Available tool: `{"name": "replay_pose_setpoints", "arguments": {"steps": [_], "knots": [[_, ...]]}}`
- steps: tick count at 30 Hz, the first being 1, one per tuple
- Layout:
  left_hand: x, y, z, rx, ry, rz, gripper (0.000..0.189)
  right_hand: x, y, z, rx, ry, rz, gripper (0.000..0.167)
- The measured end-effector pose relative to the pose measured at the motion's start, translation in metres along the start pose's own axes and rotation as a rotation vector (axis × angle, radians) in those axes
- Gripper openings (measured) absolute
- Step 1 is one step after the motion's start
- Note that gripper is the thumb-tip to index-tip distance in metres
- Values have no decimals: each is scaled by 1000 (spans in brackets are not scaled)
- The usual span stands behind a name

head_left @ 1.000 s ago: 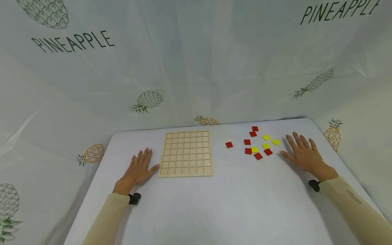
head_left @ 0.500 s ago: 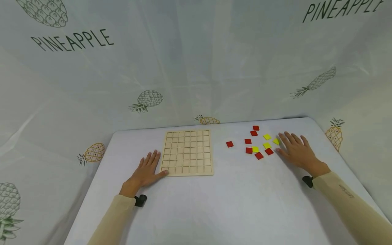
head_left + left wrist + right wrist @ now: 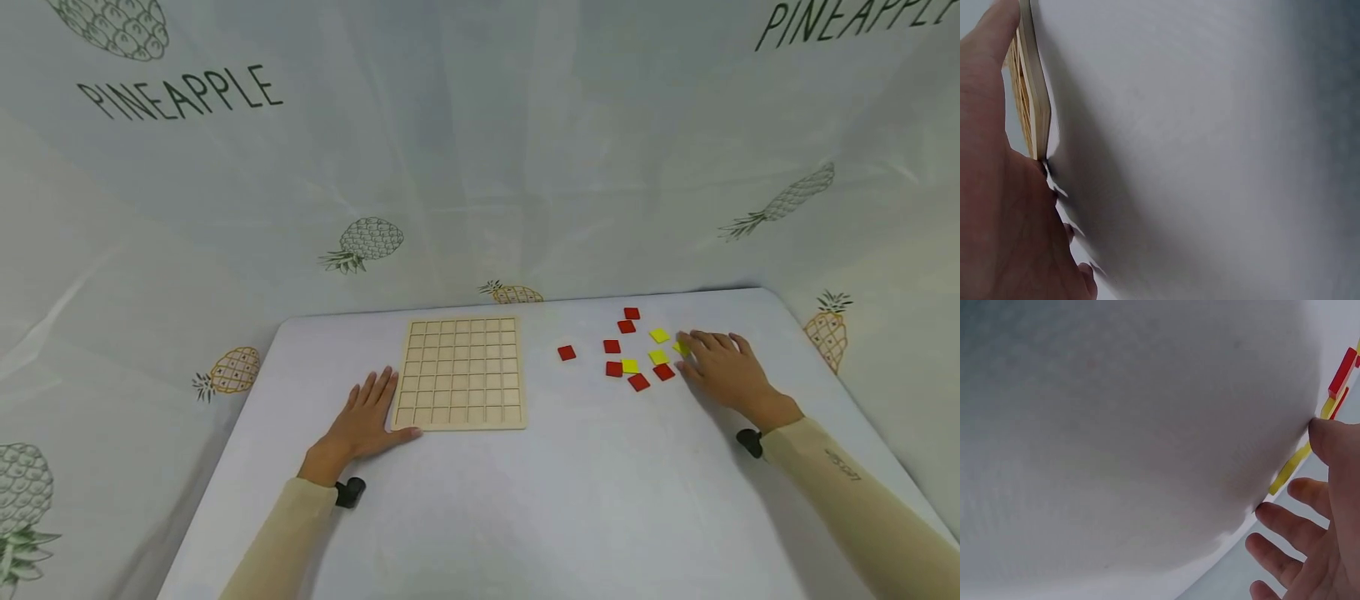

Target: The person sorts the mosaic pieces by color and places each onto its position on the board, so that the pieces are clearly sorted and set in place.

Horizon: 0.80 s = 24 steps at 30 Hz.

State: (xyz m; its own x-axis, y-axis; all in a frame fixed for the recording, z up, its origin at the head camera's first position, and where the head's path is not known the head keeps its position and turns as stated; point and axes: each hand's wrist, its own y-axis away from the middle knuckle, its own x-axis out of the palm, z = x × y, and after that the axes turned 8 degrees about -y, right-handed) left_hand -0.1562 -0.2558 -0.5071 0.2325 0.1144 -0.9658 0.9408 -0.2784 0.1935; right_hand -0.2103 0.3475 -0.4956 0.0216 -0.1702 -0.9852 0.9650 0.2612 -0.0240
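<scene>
A wooden grid board (image 3: 459, 375) lies flat on the table. My left hand (image 3: 360, 429) rests at its near left corner, fingers straight along the left side and thumb along the near edge; the left wrist view shows the thumb (image 3: 1000, 28) against the board. To the right, my right hand (image 3: 723, 371) is over the outermost yellow square tile (image 3: 681, 347), partly covering it. In the right wrist view that yellow tile (image 3: 1290, 470) shows between the spread thumb and index finger, with gaps around it. The other fingers are loosely bent and hold nothing.
Several red tiles (image 3: 612, 346) and yellow tiles (image 3: 658, 357) lie scattered between the board and my right hand. One red tile (image 3: 567, 352) sits apart, closer to the board. A pineapple-print curtain (image 3: 480, 167) hangs behind the white table (image 3: 525, 508).
My left hand has slid right to the board, its thumb now along the near edge. My right hand has moved left onto the outermost yellow tile, its fingers bending more.
</scene>
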Motion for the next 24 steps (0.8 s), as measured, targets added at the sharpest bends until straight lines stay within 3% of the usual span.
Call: {"name": "replay_pose_setpoints", "arguments": {"steps": [8, 19, 24], "knots": [[-6, 0, -7, -12, -15, 10, 112, -2, -5, 5, -8, 33, -33, 57], [8, -4, 1, -7, -17, -27, 116, -7, -7, 15, -38, 24, -98, 43], [-2, -3, -5, -19, -22, 15, 116, -7, -8, 15, -49, 6, -119, 37]]}}
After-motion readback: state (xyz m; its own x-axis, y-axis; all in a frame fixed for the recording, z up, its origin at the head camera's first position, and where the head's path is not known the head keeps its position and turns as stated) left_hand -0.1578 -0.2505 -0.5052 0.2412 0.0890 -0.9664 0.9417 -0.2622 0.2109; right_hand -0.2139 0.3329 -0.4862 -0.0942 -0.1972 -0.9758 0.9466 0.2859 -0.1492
